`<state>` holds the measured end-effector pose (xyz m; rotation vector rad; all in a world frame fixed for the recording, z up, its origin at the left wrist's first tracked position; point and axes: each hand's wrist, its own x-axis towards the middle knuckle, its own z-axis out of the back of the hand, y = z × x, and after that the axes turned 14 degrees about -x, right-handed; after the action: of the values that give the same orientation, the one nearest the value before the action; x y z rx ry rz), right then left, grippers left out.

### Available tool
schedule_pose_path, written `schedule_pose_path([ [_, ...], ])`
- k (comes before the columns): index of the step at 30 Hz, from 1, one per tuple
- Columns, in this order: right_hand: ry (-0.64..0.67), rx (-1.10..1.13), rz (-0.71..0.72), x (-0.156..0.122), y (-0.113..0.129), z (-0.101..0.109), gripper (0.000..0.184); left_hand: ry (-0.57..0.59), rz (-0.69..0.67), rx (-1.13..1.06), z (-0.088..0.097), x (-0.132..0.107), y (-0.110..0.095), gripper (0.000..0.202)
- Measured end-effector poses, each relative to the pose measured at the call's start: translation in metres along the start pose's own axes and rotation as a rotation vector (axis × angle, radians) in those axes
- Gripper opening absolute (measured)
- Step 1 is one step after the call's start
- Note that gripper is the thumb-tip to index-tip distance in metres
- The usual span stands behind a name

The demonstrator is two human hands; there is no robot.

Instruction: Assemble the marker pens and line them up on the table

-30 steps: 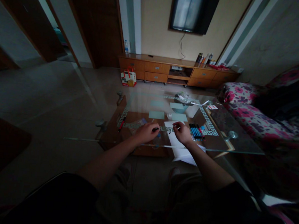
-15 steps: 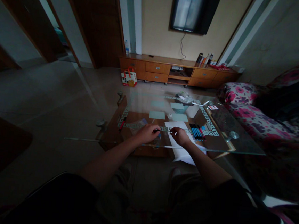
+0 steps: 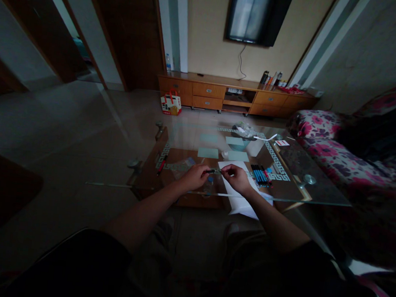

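Observation:
My left hand (image 3: 195, 177) is closed on a dark pen part (image 3: 211, 171), whose end points right, out of the fingers. Opposite it, my right hand (image 3: 237, 179) pinches something small at the near end of that part; its kind is too small to tell. The fingertips of both hands nearly meet above the glass table (image 3: 185, 138). White paper sheets (image 3: 237, 198) lie beneath my right hand. Right of it, several blue and black pens (image 3: 260, 175) lie side by side, with red ones at their edge. Left of my left hand are red and black pens (image 3: 162, 165).
A basket holding clear plastic (image 3: 244, 130) stands at the table's far side, near a white strip (image 3: 266, 137) and a card (image 3: 282, 143). A blue-capped bottle (image 3: 209, 186) shows below my hands. A flowered sofa (image 3: 323, 145) is at right, a low cabinet (image 3: 208, 90) behind.
My right hand has moved slightly left, and its fingertips now meet the end of the dark pen part. The gap between the hands has narrowed. My left hand has shifted very little.

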<state>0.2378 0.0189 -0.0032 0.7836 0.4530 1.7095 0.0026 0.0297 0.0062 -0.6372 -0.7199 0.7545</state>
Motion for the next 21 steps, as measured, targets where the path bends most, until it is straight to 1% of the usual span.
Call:
schedule_pose_path([
  [6,-0.012,0.071,0.01,0.0006,0.001,-0.0028,0.027,0.011,0.012,0.004,0.0019,0.0004,-0.0023,0.014],
  [15,0.018,0.098,0.012,-0.0006,0.0032,-0.0019,0.027,0.025,0.004,-0.009,0.0007,-0.0002,-0.0004,0.016],
  [21,0.043,0.104,0.022,-0.0019,0.0065,-0.0004,0.027,0.018,-0.032,-0.033,-0.0003,-0.0002,0.0021,0.015],
])
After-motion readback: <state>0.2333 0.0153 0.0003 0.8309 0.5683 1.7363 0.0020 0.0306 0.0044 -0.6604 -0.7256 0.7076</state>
